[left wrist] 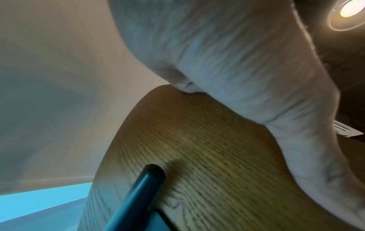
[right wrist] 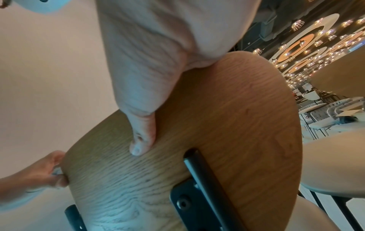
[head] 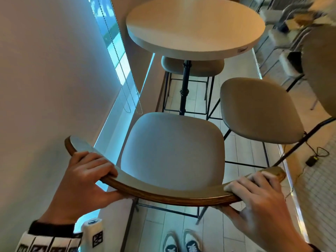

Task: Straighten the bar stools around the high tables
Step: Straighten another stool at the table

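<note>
A bar stool with a grey seat (head: 172, 151) and a curved wooden backrest (head: 163, 194) stands right in front of me, facing the round high table (head: 196, 24). My left hand (head: 87, 171) grips the backrest's left part, fingers over the top edge. My right hand (head: 254, 193) grips its right part the same way. In the right wrist view the thumb (right wrist: 142, 137) presses on the backrest's wooden rear face (right wrist: 227, 117), and the left hand (right wrist: 45, 171) shows at the far edge. The left wrist view shows the palm (left wrist: 237, 62) against the wood (left wrist: 207, 156).
A second stool (head: 258, 110) stands at an angle to the right of the table, and a third (head: 192, 67) is tucked under its far side. A wall and window with blind chains (head: 118, 57) run along the left. A cable and adapter (head: 311, 160) lie on the floor at right.
</note>
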The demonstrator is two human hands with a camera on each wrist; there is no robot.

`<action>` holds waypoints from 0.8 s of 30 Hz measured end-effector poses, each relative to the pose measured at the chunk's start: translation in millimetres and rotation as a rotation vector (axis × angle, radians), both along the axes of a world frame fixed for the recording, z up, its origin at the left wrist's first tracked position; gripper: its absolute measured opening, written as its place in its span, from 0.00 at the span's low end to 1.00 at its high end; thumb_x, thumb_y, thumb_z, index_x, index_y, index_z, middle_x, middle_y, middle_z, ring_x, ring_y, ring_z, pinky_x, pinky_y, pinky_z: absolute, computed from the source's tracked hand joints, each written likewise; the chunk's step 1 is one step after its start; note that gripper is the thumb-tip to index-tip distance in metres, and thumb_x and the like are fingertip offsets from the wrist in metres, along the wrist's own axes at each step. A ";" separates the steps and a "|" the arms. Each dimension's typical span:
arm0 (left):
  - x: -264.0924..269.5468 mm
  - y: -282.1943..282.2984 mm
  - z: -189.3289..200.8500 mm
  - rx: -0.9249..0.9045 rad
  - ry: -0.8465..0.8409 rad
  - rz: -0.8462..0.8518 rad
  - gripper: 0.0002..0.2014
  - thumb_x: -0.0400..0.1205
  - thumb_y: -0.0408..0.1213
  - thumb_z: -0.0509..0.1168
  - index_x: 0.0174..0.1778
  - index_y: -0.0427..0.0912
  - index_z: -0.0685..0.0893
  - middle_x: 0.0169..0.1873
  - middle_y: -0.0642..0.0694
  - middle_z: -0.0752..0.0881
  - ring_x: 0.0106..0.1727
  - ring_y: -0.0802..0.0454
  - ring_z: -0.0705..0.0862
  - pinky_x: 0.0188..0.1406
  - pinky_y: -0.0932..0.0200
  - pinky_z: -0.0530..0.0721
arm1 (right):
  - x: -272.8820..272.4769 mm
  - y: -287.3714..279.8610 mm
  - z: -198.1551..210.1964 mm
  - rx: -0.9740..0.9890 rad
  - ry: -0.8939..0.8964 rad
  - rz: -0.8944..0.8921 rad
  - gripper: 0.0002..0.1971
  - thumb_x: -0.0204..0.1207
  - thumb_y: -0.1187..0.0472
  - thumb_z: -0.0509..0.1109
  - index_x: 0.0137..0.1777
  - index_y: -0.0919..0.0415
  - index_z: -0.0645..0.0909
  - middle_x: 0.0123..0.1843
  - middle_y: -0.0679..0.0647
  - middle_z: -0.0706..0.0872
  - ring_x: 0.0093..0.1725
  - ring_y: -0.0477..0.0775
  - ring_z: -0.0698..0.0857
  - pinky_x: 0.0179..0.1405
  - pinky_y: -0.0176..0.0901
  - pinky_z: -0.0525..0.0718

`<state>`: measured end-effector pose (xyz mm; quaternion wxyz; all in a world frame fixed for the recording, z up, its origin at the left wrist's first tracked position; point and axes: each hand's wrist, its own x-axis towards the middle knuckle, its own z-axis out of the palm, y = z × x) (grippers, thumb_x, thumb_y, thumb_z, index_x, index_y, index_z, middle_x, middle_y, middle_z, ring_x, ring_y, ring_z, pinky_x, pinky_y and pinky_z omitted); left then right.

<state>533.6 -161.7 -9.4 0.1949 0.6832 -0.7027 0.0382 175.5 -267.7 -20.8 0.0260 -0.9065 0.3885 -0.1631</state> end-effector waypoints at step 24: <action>-13.1 -17.4 -6.3 0.003 0.003 -0.003 0.32 0.65 0.75 0.67 0.32 0.45 0.89 0.35 0.54 0.90 0.42 0.50 0.87 0.56 0.54 0.71 | -12.3 -33.4 -0.7 0.007 -0.037 0.064 0.20 0.70 0.33 0.64 0.41 0.49 0.83 0.39 0.41 0.85 0.41 0.50 0.79 0.50 0.49 0.68</action>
